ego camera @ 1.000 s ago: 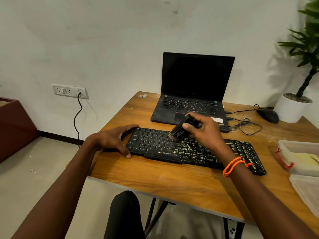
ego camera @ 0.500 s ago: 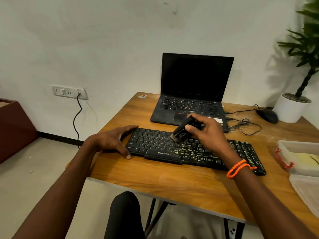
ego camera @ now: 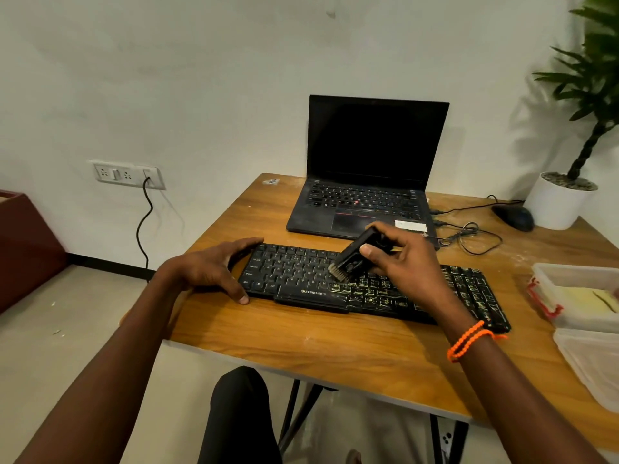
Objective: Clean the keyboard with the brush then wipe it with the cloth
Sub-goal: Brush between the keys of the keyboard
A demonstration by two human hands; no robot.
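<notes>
Two steps in task: brushing is in progress, wiping not yet begun, as I judge.
Progress: left half of keyboard (ego camera: 368, 289) looks mostly dark & clean; center and right keys carry pale dust/crumbs, so approx. half of brushing is left, then whole cloth step.
Room: white wall w/ socket strip (ego camera: 129, 174) at left, one black cable plugged and hanging to floor; grey floor; red-brown box at far left edge.
Table (ego camera: 335, 356): wood top, pale dust specks on it, esp. right side; dark legs under.
Laptop (ego camera: 368, 169): open, screen off, behind keyboard.
Plant (ego camera: 576, 128): white pot at back right corner, mouse (ego camera: 514, 216) & wires just beside.
Containers (ego camera: 579, 296): clear plastic boxes at right edge, one w/ red clip, smth yellowish inside; cannot tell if it is the cloth.
Keyboard: lies across table front, tilted a bit, right end nearer to person.
Left hand (ego camera: 214, 269): fingers relaxed & spread, rests at left end of keyboard, thumb at front edge, steadying it; holds nothing.
Right hand (ego camera: 405, 262): fingers curled round the brush (ego camera: 355, 254), orange bracelet on wrist.
Brush: black body, pale bristles down-left, touching keys near center.
</notes>
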